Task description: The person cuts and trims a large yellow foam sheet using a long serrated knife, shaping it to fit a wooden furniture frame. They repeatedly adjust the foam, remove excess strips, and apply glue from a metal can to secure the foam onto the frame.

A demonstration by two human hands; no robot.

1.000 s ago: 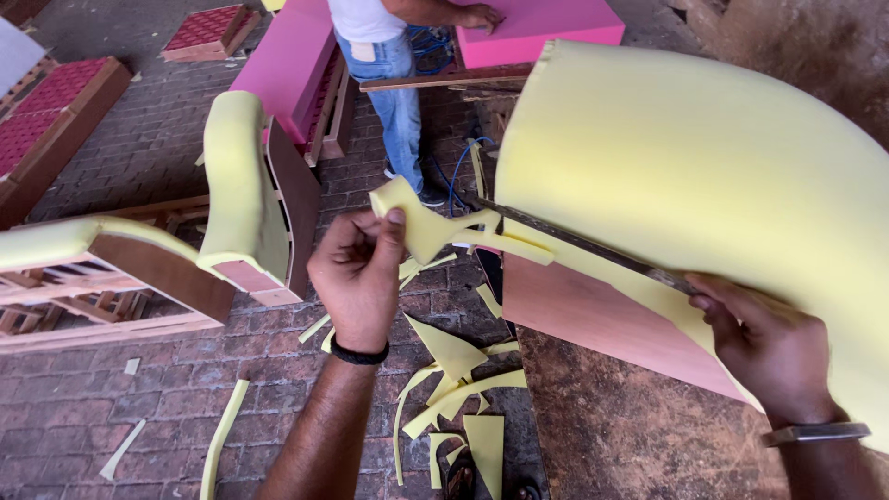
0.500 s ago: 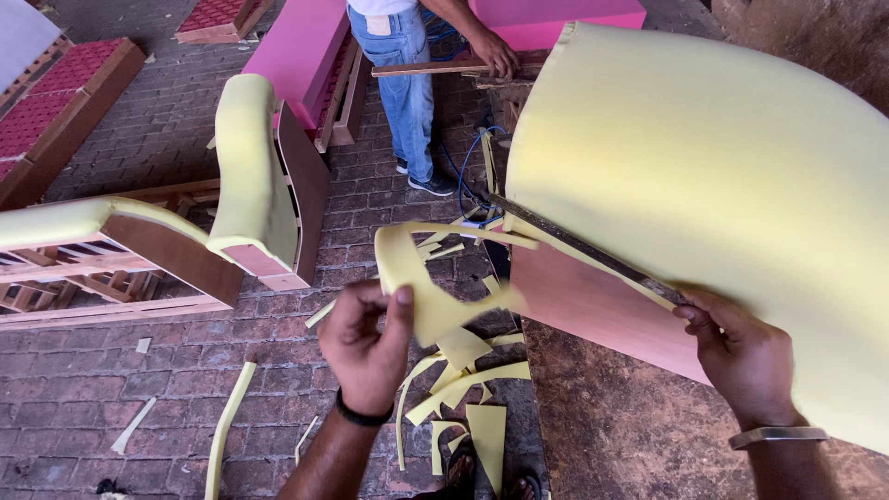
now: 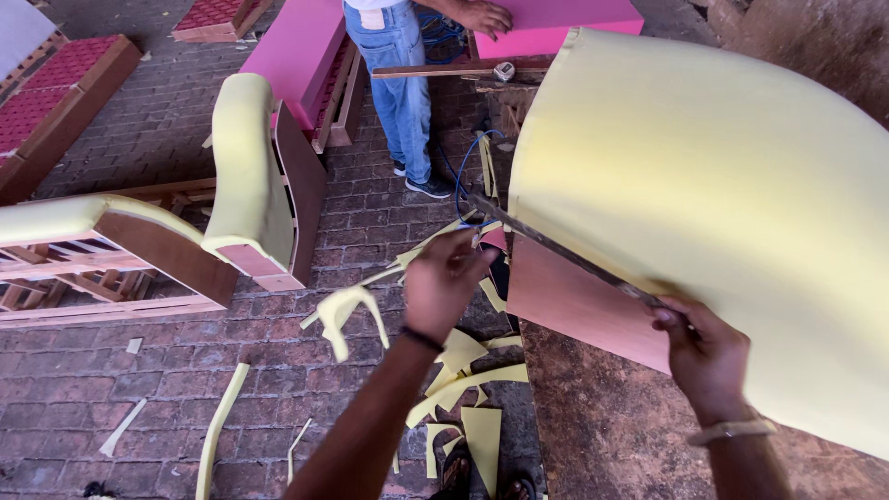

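Over brick floor point(image 3: 139, 370), right hand point(image 3: 704, 356) closed round blade point(image 3: 565, 255) handle, blade lying along edge of yellow foam point(image 3: 704, 204) covering panel point(image 3: 579, 306). Left hand point(image 3: 444, 282) near blade tip, fingers curled; whether pinching trimming, cannot tell. Loose offcut point(image 3: 347, 310) beside it; scraps point(image 3: 463, 370) below. Another person's hand point(image 3: 486, 17) on pink foam point(image 3: 556, 23).

Foam sheet point(image 3: 704, 213): right and lower portions cut off by the frame edge; full outline not determinable.
Blade point(image 3: 556, 252): handle hidden inside the right hand point(image 3: 706, 356); type of tool not determinable.
Left hand point(image 3: 443, 282): fingertips blurred; contact with the blade tip not determinable.
Falling offcut point(image 3: 344, 310): blurred.
Standing person point(image 3: 398, 69): cut off above the waist.
Feet point(image 3: 482, 477): mostly cut off at the bottom edge.
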